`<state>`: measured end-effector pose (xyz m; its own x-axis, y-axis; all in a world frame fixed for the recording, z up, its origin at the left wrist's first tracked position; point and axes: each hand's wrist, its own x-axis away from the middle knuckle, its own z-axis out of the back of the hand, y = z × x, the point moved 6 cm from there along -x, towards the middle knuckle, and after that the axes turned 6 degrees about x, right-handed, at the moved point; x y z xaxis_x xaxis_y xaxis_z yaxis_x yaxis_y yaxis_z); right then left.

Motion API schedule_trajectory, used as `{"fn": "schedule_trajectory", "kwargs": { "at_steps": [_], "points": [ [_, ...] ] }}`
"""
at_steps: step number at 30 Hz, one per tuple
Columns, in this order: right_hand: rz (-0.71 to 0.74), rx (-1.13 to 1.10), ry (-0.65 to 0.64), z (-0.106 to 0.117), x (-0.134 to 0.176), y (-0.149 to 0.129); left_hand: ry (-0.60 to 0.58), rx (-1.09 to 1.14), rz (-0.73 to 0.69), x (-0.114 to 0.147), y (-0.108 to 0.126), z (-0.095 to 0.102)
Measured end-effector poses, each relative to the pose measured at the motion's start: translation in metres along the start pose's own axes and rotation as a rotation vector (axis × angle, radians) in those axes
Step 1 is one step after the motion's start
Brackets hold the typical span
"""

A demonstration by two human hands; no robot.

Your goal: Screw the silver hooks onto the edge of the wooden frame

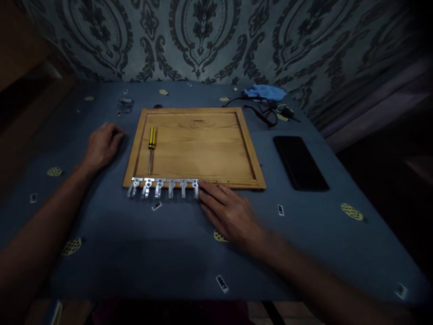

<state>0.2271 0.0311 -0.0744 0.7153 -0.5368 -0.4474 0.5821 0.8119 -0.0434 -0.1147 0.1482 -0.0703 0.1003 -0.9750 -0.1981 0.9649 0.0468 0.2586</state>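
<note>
At the centre of the table, under a blue-grey cover printed with yellow spotted shapes, lies a rectangular light-brown wooden panel with a raised frame. Taking the panel as the clock face, a row of six silver metal hooks lies along its near edge around seven o'clock, the curved ends hanging past the wood. The right hand is at five o'clock, its fingers extended close together, tips at the last hook on its side; the thumb is hidden, so I cannot tell whether its grip is clamped on anything. At nine o'clock, the left hand rests beside the frame, fingers curled; whether that grip holds something cannot be told. A yellow-and-black-handled screwdriver lies inside the frame towards nine, its tip pointing to six. A black rectangular phone lies past three, with dark-rimmed glasses and a crumpled light-blue cloth near two.
</note>
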Motion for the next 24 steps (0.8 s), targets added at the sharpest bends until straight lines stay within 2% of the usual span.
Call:
{"fn": "schedule_trajectory", "kwargs": {
  "at_steps": [5,14,17,24],
  "points": [
    [-0.029,-0.024,-0.051,-0.003,0.001,0.002,-0.032,0.080,-0.015,0.005,0.009,0.000],
    [-0.036,-0.049,-0.045,-0.005,0.002,0.003,-0.012,0.235,0.005,0.010,0.022,0.004],
    [-0.026,-0.030,-0.026,-0.003,0.001,0.002,-0.008,0.270,-0.027,0.011,0.029,0.007],
    [-0.033,-0.038,-0.072,-0.005,0.003,0.004,-0.025,0.322,-0.171,0.018,0.056,0.015]
  ]
}}
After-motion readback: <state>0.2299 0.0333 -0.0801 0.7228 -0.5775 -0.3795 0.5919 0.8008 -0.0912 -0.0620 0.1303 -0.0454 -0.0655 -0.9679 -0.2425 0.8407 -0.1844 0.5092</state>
